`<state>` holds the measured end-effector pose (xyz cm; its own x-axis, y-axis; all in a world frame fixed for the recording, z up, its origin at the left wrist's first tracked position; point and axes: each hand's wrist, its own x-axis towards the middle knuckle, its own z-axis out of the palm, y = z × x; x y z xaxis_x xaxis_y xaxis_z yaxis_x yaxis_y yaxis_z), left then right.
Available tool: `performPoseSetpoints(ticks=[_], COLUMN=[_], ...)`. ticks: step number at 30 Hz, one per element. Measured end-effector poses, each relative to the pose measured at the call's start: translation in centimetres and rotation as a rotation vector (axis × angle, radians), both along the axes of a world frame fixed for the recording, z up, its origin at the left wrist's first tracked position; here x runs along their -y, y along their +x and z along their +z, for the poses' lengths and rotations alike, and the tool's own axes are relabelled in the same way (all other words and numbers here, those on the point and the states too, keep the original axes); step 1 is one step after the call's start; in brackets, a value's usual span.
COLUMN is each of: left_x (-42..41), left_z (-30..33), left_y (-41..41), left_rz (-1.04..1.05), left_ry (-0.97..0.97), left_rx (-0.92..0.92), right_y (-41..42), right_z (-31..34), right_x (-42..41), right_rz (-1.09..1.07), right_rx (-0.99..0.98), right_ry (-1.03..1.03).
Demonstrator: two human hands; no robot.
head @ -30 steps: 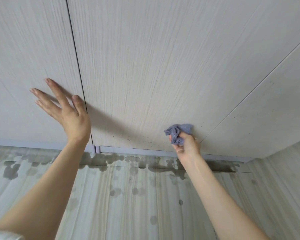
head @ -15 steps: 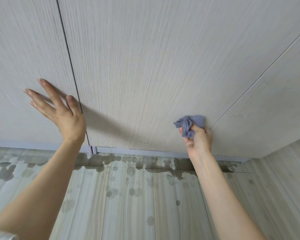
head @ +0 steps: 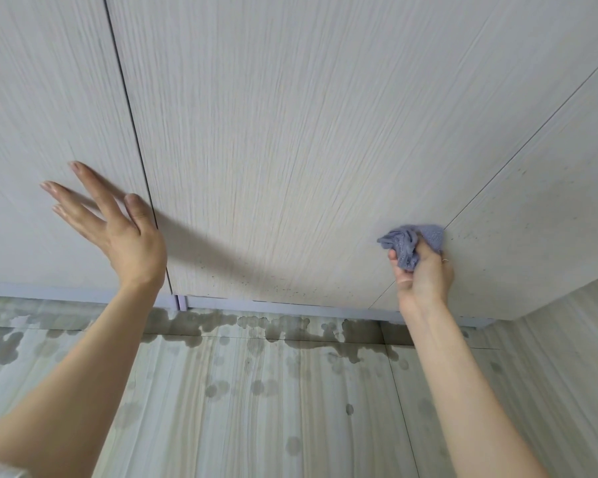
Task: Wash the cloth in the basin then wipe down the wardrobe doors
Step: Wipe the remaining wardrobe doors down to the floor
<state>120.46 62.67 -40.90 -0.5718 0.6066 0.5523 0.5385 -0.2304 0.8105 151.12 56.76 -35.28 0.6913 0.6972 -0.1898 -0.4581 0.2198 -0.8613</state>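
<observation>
Pale wood-grain wardrobe doors fill the upper view: a left door, a wide middle door and a right door, split by thin dark seams. My right hand grips a bunched blue-grey cloth and presses it against the lower middle door, right at the seam with the right door. My left hand rests flat on the left door with fingers spread and straight, its thumb close to the left seam. Dark specks dot the bottom of the middle and right doors.
A grey plinth runs under the doors. The striped tile floor below carries dark wet patches and drips, thickest along the plinth. A side wall meets the wardrobe at the lower right.
My right hand has slid the cloth to the right along the lower middle door, up to the right seam. My left hand stays pressed on the left door.
</observation>
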Motion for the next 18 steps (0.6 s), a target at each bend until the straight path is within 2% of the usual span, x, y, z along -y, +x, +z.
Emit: performPoseSetpoints(ticks=[5,12,15,18], left_x=[0.1,0.0,0.1,0.2], left_z=[0.0,-0.2,-0.3,-0.4], left_y=[0.0,-0.2,-0.2,-0.1], left_rz=[-0.003,-0.009,-0.014,-0.021], left_ry=[-0.002,0.005,-0.004,-0.013], left_rx=[0.001,-0.019,-0.022,-0.012], right_y=[0.6,2.9,3.2,2.3], right_z=[-3.2,-10.5,-11.3,-9.8], right_x=[0.1,0.1,-0.4,-0.5], right_rz=[0.012,0.155,0.192,0.200], right_rx=[-0.028,-0.281,-0.329,-0.277], right_ry=[-0.065,-0.331,-0.447,-0.384])
